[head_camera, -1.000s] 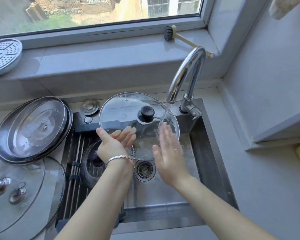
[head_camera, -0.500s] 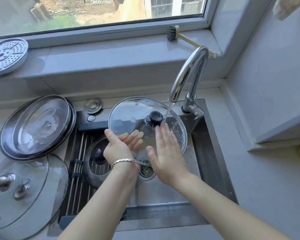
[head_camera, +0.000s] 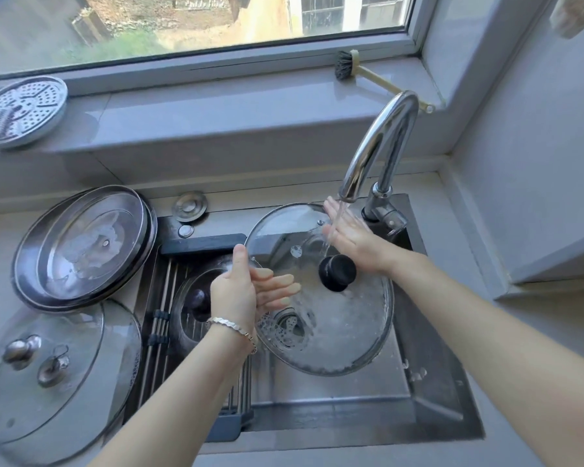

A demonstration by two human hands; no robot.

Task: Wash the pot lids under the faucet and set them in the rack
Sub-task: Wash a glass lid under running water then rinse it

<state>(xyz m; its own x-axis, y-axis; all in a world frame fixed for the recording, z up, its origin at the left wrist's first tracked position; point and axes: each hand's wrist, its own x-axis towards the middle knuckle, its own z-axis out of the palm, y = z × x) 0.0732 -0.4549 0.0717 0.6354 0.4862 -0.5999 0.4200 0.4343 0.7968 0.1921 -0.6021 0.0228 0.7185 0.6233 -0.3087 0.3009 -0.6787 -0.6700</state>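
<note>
Lid: round glass lid (head_camera: 338, 335), metal rim, black knob (head_camera: 337, 273); tilted over the sink (head_camera: 432, 348), wet and sudsy, under the chrome faucet (head_camera: 378, 146).
Left hand: my left hand (head_camera: 238, 291) grips the lid's left rim, thumb on top, fingers beneath the glass.
Right hand: my right hand (head_camera: 349, 235) is flat, fingers straight, at the far rim in the stream.
Rack: bar rack (head_camera: 162, 298) over the sink's left part; one domed lid (head_camera: 196, 308) lies on it.
Worktop: stacked steel lids (head_camera: 81, 244), left.
Change: right hand was mid-lid; knob now nearer me.
</note>
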